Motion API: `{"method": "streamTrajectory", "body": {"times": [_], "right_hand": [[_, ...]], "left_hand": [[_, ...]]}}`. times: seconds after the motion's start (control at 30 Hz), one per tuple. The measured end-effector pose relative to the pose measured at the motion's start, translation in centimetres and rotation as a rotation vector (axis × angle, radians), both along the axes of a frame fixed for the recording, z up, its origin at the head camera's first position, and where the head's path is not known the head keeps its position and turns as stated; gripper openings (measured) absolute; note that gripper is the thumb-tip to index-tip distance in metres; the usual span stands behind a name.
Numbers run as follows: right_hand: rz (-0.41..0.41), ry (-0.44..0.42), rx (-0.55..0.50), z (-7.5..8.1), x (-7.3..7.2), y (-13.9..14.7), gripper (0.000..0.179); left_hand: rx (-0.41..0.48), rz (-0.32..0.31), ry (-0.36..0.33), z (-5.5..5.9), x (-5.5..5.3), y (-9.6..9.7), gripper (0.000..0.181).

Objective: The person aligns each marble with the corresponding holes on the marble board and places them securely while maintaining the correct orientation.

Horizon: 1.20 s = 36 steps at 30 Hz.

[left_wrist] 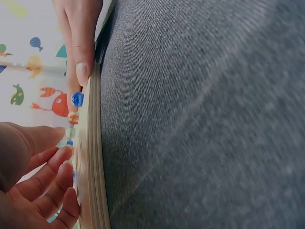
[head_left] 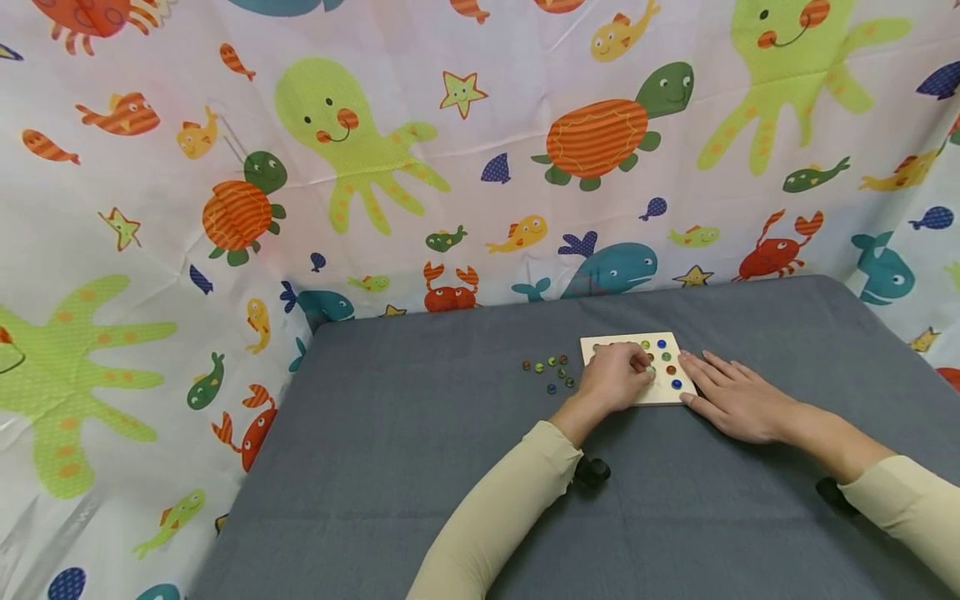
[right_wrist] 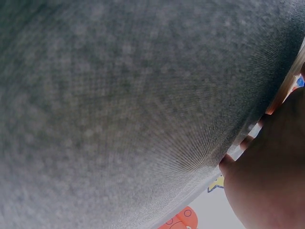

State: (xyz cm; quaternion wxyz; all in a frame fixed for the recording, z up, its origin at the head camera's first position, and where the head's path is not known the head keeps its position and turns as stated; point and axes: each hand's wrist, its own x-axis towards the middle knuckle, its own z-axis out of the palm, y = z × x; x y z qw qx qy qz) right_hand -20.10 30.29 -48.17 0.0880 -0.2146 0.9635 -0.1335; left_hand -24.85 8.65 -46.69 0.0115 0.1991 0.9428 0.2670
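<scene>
A pale wooden board (head_left: 660, 394) lies flat on the grey cloth, with glass marbles set on it in rows. Over its middle, my left hand (head_left: 617, 377) pinches a pale green marble (left_wrist: 70, 133) between thumb and fingertip, right at the board's surface. The left hand hides part of the rows. Down the board's right side sit a blue marble (head_left: 677, 384), an orange-brown marble (head_left: 671, 370) and a green marble (head_left: 667, 357). My right hand (head_left: 742, 400) lies with straight fingers against the board's right edge, its fingertips touching the rim.
Several loose marbles (head_left: 562, 373) lie on the cloth just left of the board. The grey cloth (head_left: 420, 433) covers the table. Behind it hangs a white curtain (head_left: 420, 83) printed with sea animals.
</scene>
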Motion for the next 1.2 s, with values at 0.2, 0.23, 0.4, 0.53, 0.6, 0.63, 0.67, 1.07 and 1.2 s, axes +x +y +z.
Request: {"method": "streamTrajectory", "body": {"times": [0.2, 0.23, 0.4, 0.53, 0.6, 0.63, 0.67, 1.07, 1.2], "right_hand": [[0.001, 0.0, -0.005, -0.1, 0.0, 0.1, 0.077], [0.001, -0.002, -0.005, 0.0, -0.1, 0.1, 0.077], [0.004, -0.009, -0.007, -0.1, -0.1, 0.1, 0.077], [0.003, -0.006, -0.004, 0.0, -0.2, 0.1, 0.077], [0.003, -0.004, 0.0, 0.0, -0.2, 0.1, 0.077], [0.002, -0.003, 0.002, 0.0, -0.2, 0.1, 0.077], [0.001, -0.002, 0.003, 0.0, -0.2, 0.1, 0.077], [0.0, -0.003, -0.008, 0.0, -0.3, 0.2, 0.076], [0.001, -0.006, -0.012, 0.0, -0.3, 0.2, 0.076]], "left_hand": [[-0.053, 0.065, 0.01, 0.0, 0.0, 0.7, 0.006], [-0.063, 0.076, 0.009, 0.0, 0.0, 0.9, 0.006], [-0.099, 0.116, 0.011, -0.2, 0.0, 1.2, 0.005], [-0.115, 0.131, 0.019, -0.2, -0.1, 1.4, 0.005], [-0.119, 0.136, 0.024, -0.2, -0.1, 1.5, 0.005], [-0.121, 0.137, 0.028, -0.2, -0.1, 1.6, 0.005], [-0.122, 0.138, 0.031, -0.2, -0.1, 1.6, 0.005], [-0.122, 0.128, 0.052, -0.3, 0.0, 1.6, 0.004], [-0.12, 0.131, 0.054, -0.2, 0.0, 1.5, 0.004]]}}
